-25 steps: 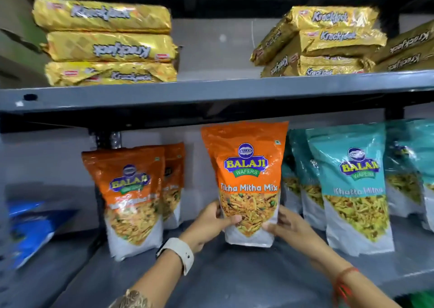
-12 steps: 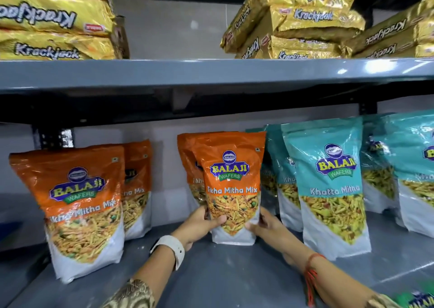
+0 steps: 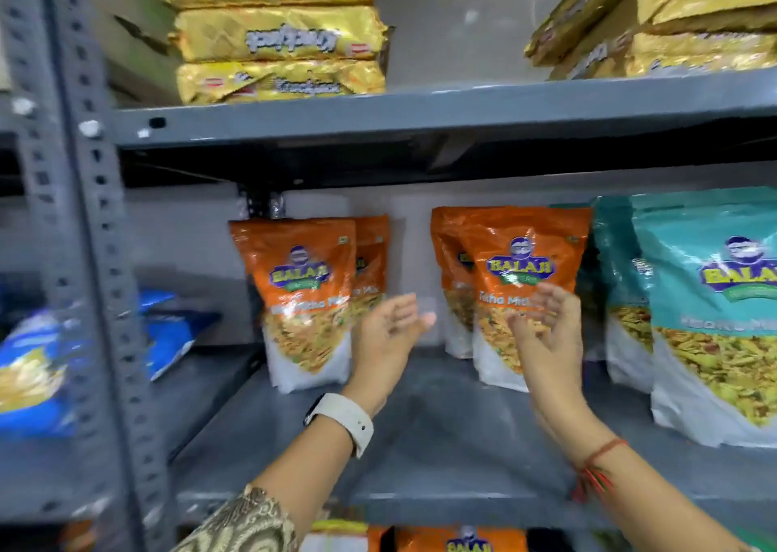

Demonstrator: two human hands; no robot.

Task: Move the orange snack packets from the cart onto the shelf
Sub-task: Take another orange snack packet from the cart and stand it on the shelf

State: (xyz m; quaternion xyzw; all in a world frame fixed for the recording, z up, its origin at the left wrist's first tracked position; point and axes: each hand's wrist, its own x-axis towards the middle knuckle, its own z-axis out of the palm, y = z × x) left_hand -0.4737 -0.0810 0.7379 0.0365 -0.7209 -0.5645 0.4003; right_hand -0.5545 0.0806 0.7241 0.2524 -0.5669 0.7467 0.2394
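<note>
Orange snack packets stand upright on the grey middle shelf (image 3: 441, 438). One pair is at the left (image 3: 300, 299), another pair at the centre (image 3: 525, 265). My left hand (image 3: 389, 337) hovers open between the two pairs, wearing a white watch. My right hand (image 3: 544, 333) is open in front of the centre front packet, holding nothing. More orange packets (image 3: 462, 541) show at the bottom edge, below the shelf.
Teal packets (image 3: 710, 299) stand to the right on the same shelf. Gold biscuit packs (image 3: 277, 34) are stacked on the upper shelf. A perforated grey upright (image 3: 84, 257) stands at the left, with blue packets (image 3: 38, 366) beyond it.
Both hands have let go of the centre orange packet and pulled back, fingers spread. The packet stays standing on the shelf. The view has swung left.
</note>
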